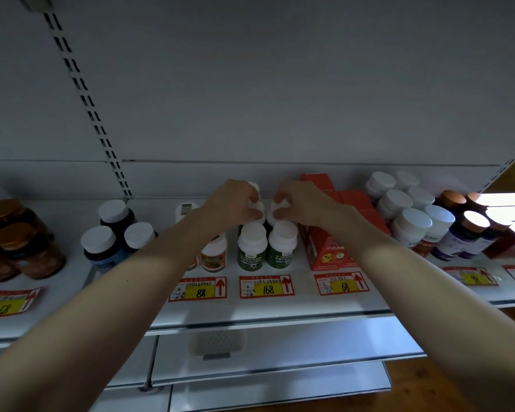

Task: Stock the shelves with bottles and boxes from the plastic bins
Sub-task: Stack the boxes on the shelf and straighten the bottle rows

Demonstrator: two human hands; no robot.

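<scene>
Pinching upright bottles (277, 210): left hand (230, 203), right hand (304, 203).

Both bare forearms (149, 263) reach over the front edge of the shelf (280, 307), converging towards the middle of its back edge. The left hand (231, 200) is palm-down, its fingers (252, 194) curled round a white bottle cap (258, 207). The right hand (305, 203) mirrors it, pinching the neighbouring cap (275, 209). The hands are just apart.
</scene>
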